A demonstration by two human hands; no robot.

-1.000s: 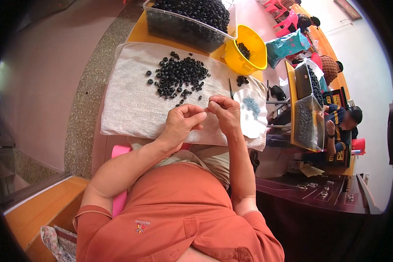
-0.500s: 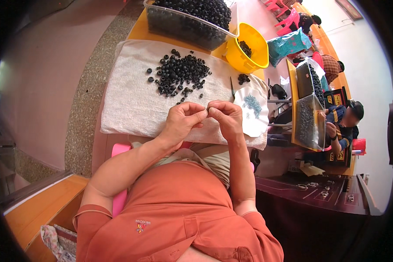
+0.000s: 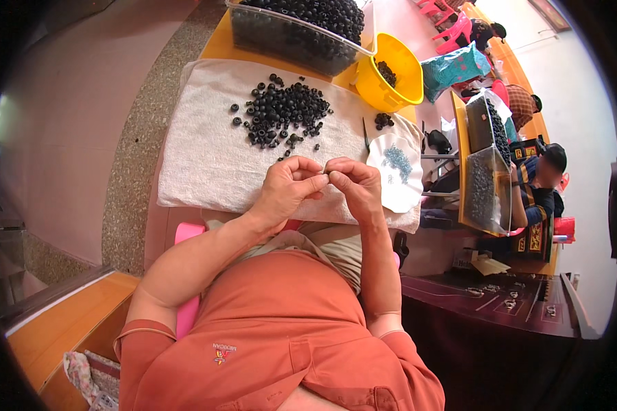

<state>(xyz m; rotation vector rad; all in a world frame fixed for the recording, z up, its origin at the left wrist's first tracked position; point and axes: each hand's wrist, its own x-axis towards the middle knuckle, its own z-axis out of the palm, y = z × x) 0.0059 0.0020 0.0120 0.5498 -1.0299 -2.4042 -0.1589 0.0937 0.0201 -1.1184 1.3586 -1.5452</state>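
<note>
Above the near edge of a white towel (image 3: 199, 157), my left hand (image 3: 291, 188) and my right hand (image 3: 356, 185) meet, thumbs and forefingers pinched. A tiny dark bead-like piece (image 3: 328, 173) shows between the fingertips, mostly hidden by them. What else the left fingertips hold is too small to make out. Just beyond the hands lies a loose heap of round black bead-like pieces (image 3: 288, 109), some with holes. Close to my right hand is a white scalloped plate (image 3: 401, 195) with small bluish clear bits (image 3: 395, 163) on it. Dark tweezers (image 3: 365, 133) lie beside the plate.
A clear bin (image 3: 288, 51) full of black pieces stands at the far edge, beside a yellow tub (image 3: 391, 99). A small black cluster (image 3: 383, 122) lies near the tub. To the right, a seated person (image 3: 538, 185) is by another clear bin (image 3: 487, 198).
Both hands stay nearly in place, with only slight finger movement around the small piece. At the right, the seated person's arm and head have shifted.
</note>
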